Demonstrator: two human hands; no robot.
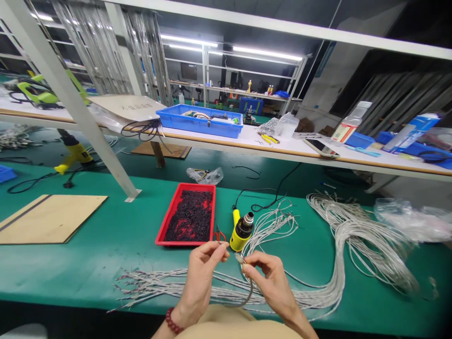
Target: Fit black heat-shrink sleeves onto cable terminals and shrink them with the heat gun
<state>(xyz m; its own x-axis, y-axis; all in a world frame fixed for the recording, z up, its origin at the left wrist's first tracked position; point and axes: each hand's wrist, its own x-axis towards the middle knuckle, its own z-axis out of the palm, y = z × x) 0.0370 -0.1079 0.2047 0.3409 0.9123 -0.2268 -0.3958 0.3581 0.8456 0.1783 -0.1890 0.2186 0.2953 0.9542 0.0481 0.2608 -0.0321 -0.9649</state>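
Head view: two bare hands come near each other above the green counter [116,252], with a small pale connector [239,258] between them, on the near side of the yellow heat gun [242,231].
Right hand [270,278]: fingers pinched on the connector, at the end where the cable enters.
Left hand [203,270]: fingers drawn together at the tips, just beside the connector but apart from it; whether something thin sits between them is too small to tell.
Connector grip: probably light and hard, and small enough to twist in the fingers; the sides of its body look the surest hold, since tugging the cable could strain the joint.
Grey cable [250,294]: curves down from the right hand towards the person's lap; it looks light and bendy with a little spring, best steered from close behind the connector.
White cable bundle [339,245]: runs along the counter below the hands and bends away at the right; single strands seem soft and light, the whole bunch likely heavier and quick to tangle, so one strand is best lifted near its end.
Red tray [176,243]: just beyond the left hand, bearing many small black pieces [189,214], likely feather-light and easily dropped, suited to a fingertip pinch.
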